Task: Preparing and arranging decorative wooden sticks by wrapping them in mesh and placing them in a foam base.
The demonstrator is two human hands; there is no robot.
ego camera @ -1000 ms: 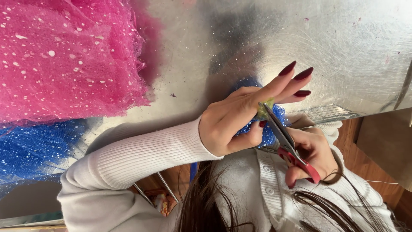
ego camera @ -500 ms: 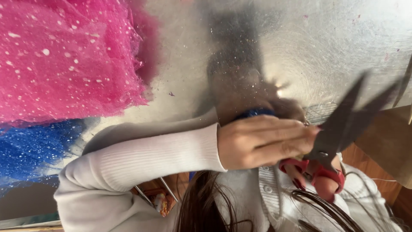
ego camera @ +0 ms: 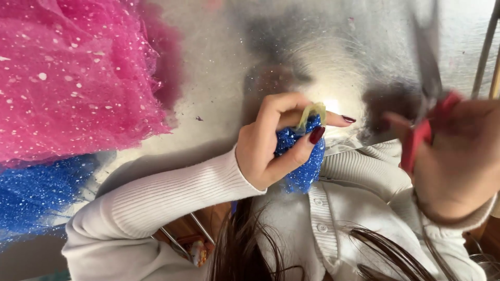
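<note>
Glitter-dusted metal tabletop [ego camera: 229,67] carries pink tulle [ego camera: 73,78]; blue glitter fabric piece [ego camera: 304,156] sits pinched in the left hand [ego camera: 276,143]; right hand [ego camera: 458,156], blurred, is clenched around red-handled scissors [ego camera: 424,122].

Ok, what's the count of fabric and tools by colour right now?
Pink tulle: 1
Blue glitter fabric: 2, the blue pile and the blue piece in the left hand
Pale yellow scrap: 1
Red-handled scissors: 1, in the right hand
Total: 5
</note>
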